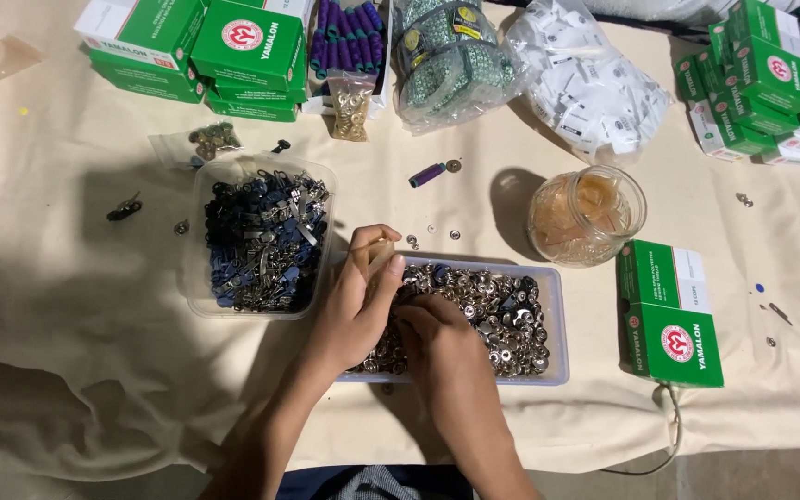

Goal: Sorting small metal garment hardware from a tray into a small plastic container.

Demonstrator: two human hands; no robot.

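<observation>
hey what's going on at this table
A person is working with both hands in a clear tray full of small silver metal snap fasteners. The left hand pinches a small pale piece above the pile, while the right hand rests in the fasteners. Beside it sit a clear tub of dark zipper pulls, a glass jar and green boxes.

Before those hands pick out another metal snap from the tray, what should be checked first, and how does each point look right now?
1. Tray of metal snaps flat on the cloth: ok.
2. Snaps left to pick: ok, plenty.
3. Left hand pinching a small pale thing: ok, though what it is, cannot tell.
4. Right hand free to pick: cannot tell, fingertips buried in snaps.
5. Glass jar apart from the tray: ok.
</observation>
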